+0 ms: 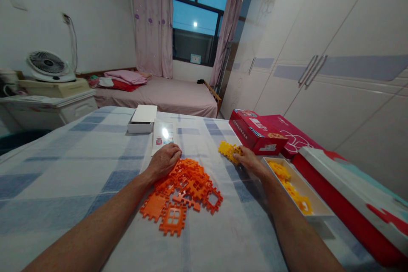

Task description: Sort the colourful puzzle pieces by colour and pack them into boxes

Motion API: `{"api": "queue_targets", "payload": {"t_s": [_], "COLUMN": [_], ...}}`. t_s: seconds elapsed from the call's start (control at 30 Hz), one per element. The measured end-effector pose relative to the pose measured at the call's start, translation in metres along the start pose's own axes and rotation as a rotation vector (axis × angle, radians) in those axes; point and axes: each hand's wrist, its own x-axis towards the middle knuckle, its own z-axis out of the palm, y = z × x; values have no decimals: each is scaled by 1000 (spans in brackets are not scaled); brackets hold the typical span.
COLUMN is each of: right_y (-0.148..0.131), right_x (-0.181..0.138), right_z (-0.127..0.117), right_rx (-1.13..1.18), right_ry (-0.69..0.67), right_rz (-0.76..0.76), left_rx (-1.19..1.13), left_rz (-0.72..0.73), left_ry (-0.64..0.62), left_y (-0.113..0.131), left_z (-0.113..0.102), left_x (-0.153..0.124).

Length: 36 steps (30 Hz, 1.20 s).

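Observation:
A heap of orange interlocking building pieces (pixel 191 182) lies on the checked cloth in front of me, with window-frame and plain square panels at its near edge. At the heap's far left side rests my left hand (pixel 165 159), fingers curled; whatever may be under them is hidden. Off to the right, my right hand (pixel 247 159) has its fingers closed on yellow interlocking building pieces (pixel 227 149) lying on the cloth. More yellow pieces (pixel 288 185) are inside a white open box (pixel 314 197) beside my right forearm.
A white box (pixel 142 119) and a shiny printed sheet (pixel 164 135) lie beyond my left hand. Red boxes (pixel 258 131) stand at the back right. A large red and white box (pixel 350 195) borders the right side. Behind is a bed (pixel 172 93).

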Motion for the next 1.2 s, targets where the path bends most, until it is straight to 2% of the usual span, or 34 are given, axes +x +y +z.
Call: {"api": "queue_targets", "payload": {"t_s": [0.17, 0.33, 0.47, 0.6, 0.67, 0.8, 0.87, 1.0, 1.13, 1.2], "right_y": [-12, -24, 6, 51, 67, 79, 77, 63, 47, 44], "right_x": [-14, -50, -89, -117, -124, -136, -143, -157, -156, -150], "right_z": [-17, -64, -108, -133, -137, -135, -133, -129, -124, -119], "right_rx": [404, 469, 431, 261, 100, -231, -279, -329, -386, -369], "right_ry": [-79, 3, 25, -25, -18, 181, 171, 49, 123, 111], "right_rz": [14, 41, 119, 234, 231, 135, 142, 161, 78, 18], "left_rx": [-4, -8, 0, 7, 7, 2, -2, -14, -7, -1], "left_rz": [-14, -17, -8, -15, -13, -8, -10, -5, 10, 14], "left_ry": [-15, -24, -30, -30, -25, -4, -2, -10, -24, -23], "left_y": [1, 0, -1, -1, -1, -1, -1, -2, -3, -4], "left_z": [0, -1, -1, -3, -3, -2, -2, -2, -2, -1], "left_x": [0, -1, 0, 0, 0, 0, 0, 0, 0, 1]}}
